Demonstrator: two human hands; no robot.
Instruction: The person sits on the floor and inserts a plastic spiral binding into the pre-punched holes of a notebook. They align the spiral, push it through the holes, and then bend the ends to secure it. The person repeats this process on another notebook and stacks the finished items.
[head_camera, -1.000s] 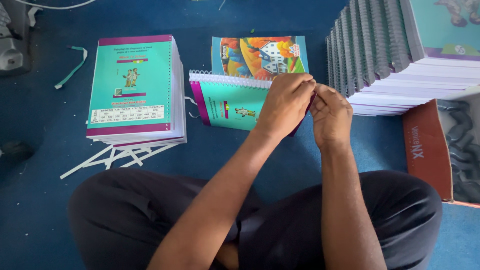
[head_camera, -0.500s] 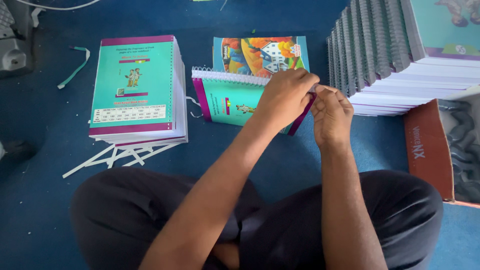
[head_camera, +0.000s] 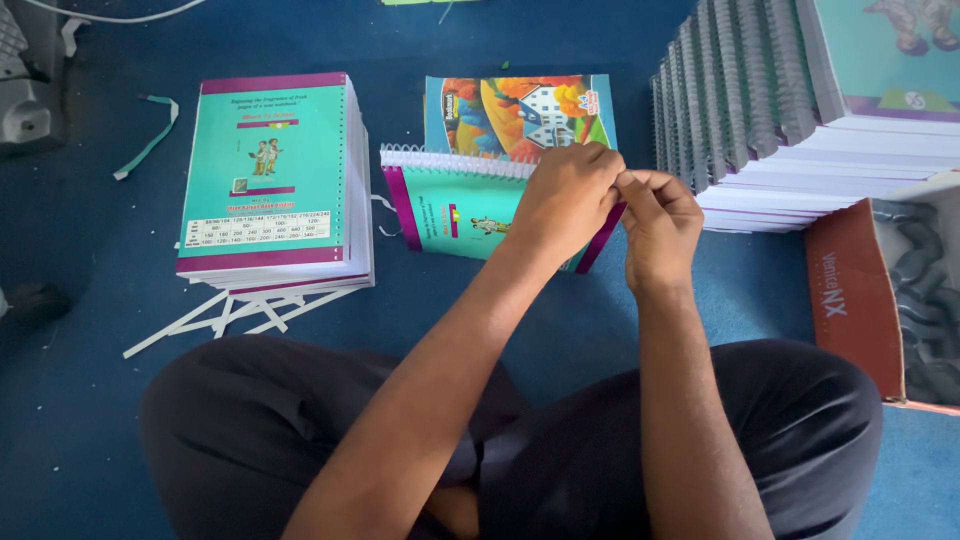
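Since a second ago our hands have barely shifted: left hand (head_camera: 568, 195) and right hand (head_camera: 655, 225) pinch fingers shut on the right end of the notebook's (head_camera: 455, 212) white coil (head_camera: 455, 162), mid-floor between two stacks, so next needs a firm twist.

Both bare forearms reach forward from crossed legs, left hand (head_camera: 565, 195) and right hand (head_camera: 655, 225) curled, fingertips pinched together and touching each other.
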